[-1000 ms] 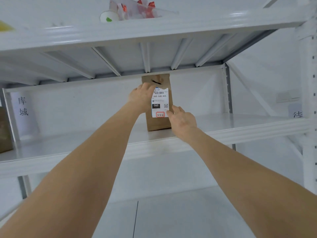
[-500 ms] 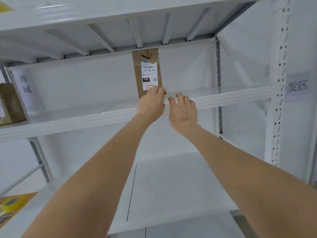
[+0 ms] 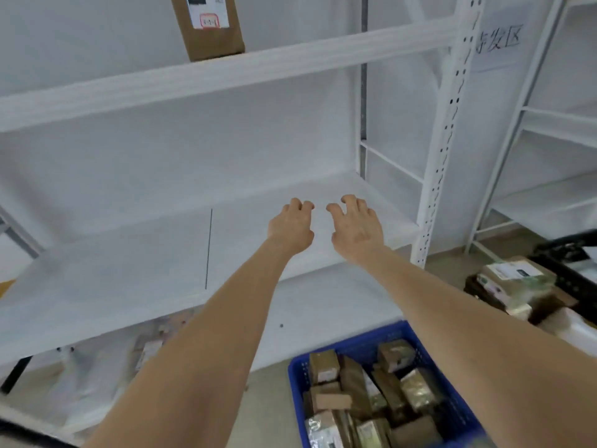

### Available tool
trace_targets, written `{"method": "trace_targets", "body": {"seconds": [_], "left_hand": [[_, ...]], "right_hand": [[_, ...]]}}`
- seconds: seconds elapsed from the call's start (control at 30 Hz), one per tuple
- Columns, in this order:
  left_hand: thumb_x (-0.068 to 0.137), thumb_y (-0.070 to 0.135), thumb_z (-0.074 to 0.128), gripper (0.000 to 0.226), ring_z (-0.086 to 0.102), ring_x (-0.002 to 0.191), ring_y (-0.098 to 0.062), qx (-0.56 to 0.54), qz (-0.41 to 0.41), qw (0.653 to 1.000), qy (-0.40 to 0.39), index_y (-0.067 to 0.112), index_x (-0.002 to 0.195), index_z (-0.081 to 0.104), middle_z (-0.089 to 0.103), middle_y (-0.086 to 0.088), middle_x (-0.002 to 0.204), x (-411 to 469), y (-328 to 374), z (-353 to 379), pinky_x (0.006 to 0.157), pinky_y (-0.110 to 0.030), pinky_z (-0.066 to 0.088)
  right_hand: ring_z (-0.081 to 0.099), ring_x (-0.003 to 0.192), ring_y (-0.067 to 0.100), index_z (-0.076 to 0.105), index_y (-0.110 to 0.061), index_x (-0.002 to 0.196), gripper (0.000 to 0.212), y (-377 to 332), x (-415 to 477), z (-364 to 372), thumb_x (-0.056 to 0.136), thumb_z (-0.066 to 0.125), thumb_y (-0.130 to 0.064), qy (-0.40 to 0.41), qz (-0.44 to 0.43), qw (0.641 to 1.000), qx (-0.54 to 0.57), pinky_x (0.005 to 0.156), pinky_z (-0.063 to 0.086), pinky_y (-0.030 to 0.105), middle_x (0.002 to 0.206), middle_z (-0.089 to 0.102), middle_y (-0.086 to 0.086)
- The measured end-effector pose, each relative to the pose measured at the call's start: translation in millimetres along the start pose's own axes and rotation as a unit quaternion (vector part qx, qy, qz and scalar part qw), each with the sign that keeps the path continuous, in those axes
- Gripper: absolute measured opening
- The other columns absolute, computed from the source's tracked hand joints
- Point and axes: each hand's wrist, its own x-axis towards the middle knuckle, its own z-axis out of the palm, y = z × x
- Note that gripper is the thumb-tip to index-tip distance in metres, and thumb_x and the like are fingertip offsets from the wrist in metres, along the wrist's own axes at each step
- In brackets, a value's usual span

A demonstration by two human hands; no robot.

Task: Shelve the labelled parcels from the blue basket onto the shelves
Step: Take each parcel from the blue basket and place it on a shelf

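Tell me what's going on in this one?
A person is shelving parcels. Both hands are empty: the left hand and right hand hang side by side, fingers loosely curled, in front of the middle shelf. One labelled brown parcel stands upright on the upper shelf. The blue basket below holds many more parcels waiting to be shelved.

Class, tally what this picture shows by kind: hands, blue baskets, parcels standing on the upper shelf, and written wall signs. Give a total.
Hands: 2, the left hand and the right hand
blue basket: 1
parcel on the upper shelf: 1
wall sign: 1
Total: 5
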Motion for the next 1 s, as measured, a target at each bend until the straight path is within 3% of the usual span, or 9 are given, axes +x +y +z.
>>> {"method": "trace_targets", "body": {"seconds": [0.4,0.53,0.7,0.87,1.0], "left_hand": [[0.091,0.011,0.048,0.056,0.042,0.121,-0.029,-0.025,0.009,0.977,-0.214,0.014,0.143,0.027,0.032,-0.012,0.138,-8,77,207,0.087,-0.040,0.046],[0.092,0.008,0.048,0.053,0.049,0.114,-0.031,-0.054,-0.029,0.960,-0.273,0.012,0.141,0.030,0.033,-0.013,0.136,11,104,279,0.087,-0.040,0.047],[0.092,0.009,0.047,0.046,0.053,0.109,-0.034,-0.083,-0.073,0.939,-0.327,0.009,0.137,0.034,0.035,-0.014,0.133,14,128,371,0.083,-0.041,0.048],[0.093,0.008,0.047,0.049,0.049,0.119,-0.033,-0.085,-0.133,0.917,-0.366,0.007,0.140,0.033,0.036,-0.015,0.139,-3,115,468,0.098,-0.042,0.044],[0.093,0.008,0.045,0.051,0.044,0.123,-0.030,-0.113,-0.223,0.903,-0.350,0.009,0.141,0.030,0.033,-0.013,0.143,-10,92,541,0.098,-0.040,0.044]], "right_hand": [[0.024,0.136,0.030,0.027,-0.018,0.144,0.060,128,-74,171,0.090,0.053,-0.019,-0.202,0.056,0.977,0.025,0.106,0.029,0.038,0.148,0.024,0.012],[0.023,0.137,0.031,0.024,-0.019,0.144,0.062,177,-80,240,0.090,0.055,-0.020,-0.251,0.060,0.965,0.046,0.108,0.028,0.039,0.149,0.023,0.012],[0.005,0.146,0.034,0.002,-0.020,0.152,0.081,219,-92,329,0.093,0.054,-0.038,-0.348,0.082,0.933,0.048,0.116,0.018,0.045,0.159,0.001,0.014],[0.001,0.146,0.033,-0.007,-0.020,0.152,0.090,217,-122,417,0.091,0.055,-0.043,-0.410,0.075,0.905,0.087,0.117,0.015,0.045,0.159,-0.006,0.014],[0.000,0.147,0.029,-0.006,-0.021,0.153,0.093,197,-128,494,0.090,0.060,-0.041,-0.446,0.100,0.876,0.153,0.118,0.018,0.043,0.160,-0.008,0.009]]}}
